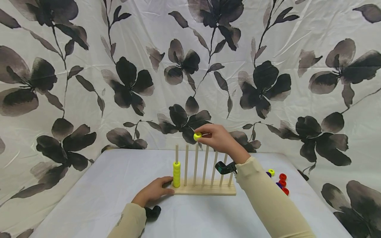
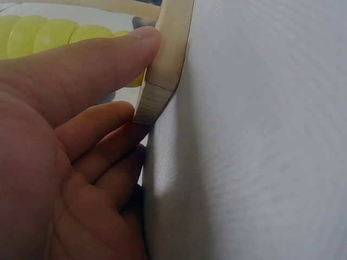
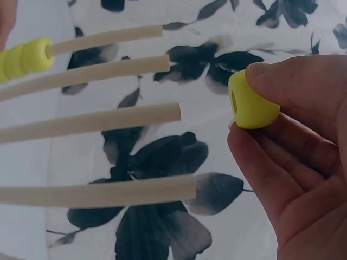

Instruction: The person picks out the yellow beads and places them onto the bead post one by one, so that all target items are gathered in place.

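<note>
A wooden peg rack (image 1: 205,189) with several upright pegs stands on the table. Yellow beads (image 1: 177,175) are stacked on its leftmost peg, with the peg's bare tip above them. My left hand (image 1: 153,190) holds the left end of the rack's base, thumb on the wood and fingers at the end face, as the left wrist view shows. Above the peg tips, my right hand (image 1: 219,138) pinches one yellow bead (image 3: 254,105) between thumb and fingers. In the right wrist view the bead's hole faces the pegs, and a gap separates it from their tips.
To the right of the rack lie loose beads: red beads (image 1: 282,177), a yellow bead (image 1: 271,172) and blue beads (image 1: 278,185), partly behind the right sleeve. A floral cloth (image 1: 178,99) hangs behind the white table (image 1: 119,172).
</note>
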{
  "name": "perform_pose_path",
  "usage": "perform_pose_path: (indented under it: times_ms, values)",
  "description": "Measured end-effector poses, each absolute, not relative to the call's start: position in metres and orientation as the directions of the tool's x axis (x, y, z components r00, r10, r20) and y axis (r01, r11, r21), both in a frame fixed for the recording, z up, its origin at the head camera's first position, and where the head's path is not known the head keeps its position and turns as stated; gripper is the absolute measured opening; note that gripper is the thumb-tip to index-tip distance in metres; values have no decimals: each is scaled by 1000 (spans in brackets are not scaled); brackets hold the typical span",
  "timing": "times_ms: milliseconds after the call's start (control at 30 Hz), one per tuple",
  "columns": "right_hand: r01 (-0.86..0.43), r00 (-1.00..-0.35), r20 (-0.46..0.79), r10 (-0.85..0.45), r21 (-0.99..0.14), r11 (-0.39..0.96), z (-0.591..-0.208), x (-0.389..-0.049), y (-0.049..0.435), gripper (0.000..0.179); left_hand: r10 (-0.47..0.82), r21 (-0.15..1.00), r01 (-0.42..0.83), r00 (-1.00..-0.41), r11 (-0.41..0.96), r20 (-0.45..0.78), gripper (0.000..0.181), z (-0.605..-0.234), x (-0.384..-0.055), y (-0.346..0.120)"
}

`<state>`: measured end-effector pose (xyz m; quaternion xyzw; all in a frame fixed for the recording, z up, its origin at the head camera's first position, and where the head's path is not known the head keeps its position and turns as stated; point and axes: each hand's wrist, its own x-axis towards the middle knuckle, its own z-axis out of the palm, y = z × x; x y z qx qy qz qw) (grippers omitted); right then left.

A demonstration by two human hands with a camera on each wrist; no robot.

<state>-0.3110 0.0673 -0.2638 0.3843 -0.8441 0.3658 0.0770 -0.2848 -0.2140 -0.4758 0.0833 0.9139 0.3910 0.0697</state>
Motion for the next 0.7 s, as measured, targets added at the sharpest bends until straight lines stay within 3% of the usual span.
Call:
perform_pose_path:
  times_ms: [700]
  values:
    - [-703, -682, 381, -624, -577, 416, -269, -315, 25, 29, 197, 725, 88, -978, 683, -67, 66, -475, -285, -214]
